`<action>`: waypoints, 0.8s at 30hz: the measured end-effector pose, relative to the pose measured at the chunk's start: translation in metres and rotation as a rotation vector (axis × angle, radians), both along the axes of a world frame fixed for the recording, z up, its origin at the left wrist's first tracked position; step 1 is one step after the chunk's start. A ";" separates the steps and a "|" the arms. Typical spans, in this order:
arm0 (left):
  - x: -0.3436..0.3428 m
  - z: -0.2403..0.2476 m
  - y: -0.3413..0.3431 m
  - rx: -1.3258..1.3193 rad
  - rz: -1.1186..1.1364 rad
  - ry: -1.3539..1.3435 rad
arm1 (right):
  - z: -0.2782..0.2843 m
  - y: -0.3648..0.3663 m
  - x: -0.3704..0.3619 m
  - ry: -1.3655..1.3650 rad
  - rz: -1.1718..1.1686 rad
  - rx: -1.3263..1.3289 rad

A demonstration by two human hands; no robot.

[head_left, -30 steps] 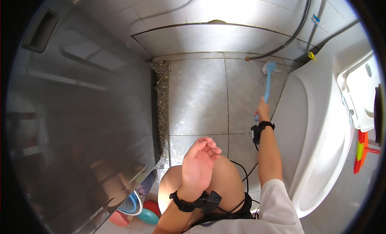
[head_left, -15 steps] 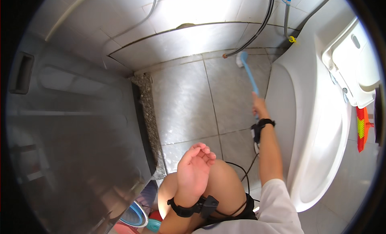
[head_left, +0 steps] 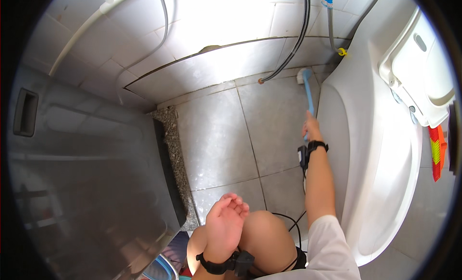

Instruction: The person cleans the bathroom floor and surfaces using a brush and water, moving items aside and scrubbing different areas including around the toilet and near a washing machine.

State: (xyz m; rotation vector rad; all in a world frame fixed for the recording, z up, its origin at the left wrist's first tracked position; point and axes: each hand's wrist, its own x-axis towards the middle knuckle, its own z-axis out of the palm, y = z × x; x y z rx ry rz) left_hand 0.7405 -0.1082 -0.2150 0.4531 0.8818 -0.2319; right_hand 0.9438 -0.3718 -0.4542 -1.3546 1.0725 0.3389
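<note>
My right hand (head_left: 312, 128) is closed round the handle of a light blue scrub brush (head_left: 309, 97). The brush's white-bristled head lies on the grey floor tiles at the foot of the far wall, just left of the white toilet. Above my knees, my left hand (head_left: 226, 221) is raised, palm up, its fingers loosely curled and holding nothing. Both wrists wear black straps with small black devices.
To the right stands the white toilet (head_left: 337, 106) with its lid raised. A dark glossy panel (head_left: 96, 183) fills the left, beside a speckled stone sill (head_left: 174, 150). A black hose (head_left: 298, 44) hangs to the floor. An orange brush (head_left: 437, 152) is at far right.
The brush head has shifted right along the wall's foot, nearer the toilet. My view has tilted up slightly, and my left hand sits lower in it.
</note>
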 end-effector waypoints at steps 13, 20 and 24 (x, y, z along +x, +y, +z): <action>0.000 0.005 0.002 0.023 -0.053 -0.039 | -0.011 0.174 -0.054 -0.046 0.341 -0.090; 0.005 -0.007 0.007 0.037 -0.040 -0.076 | -0.024 0.024 -0.009 -0.093 0.116 -0.298; 0.002 -0.002 0.006 0.028 -0.031 -0.070 | -0.011 0.055 0.000 -0.182 0.143 -0.338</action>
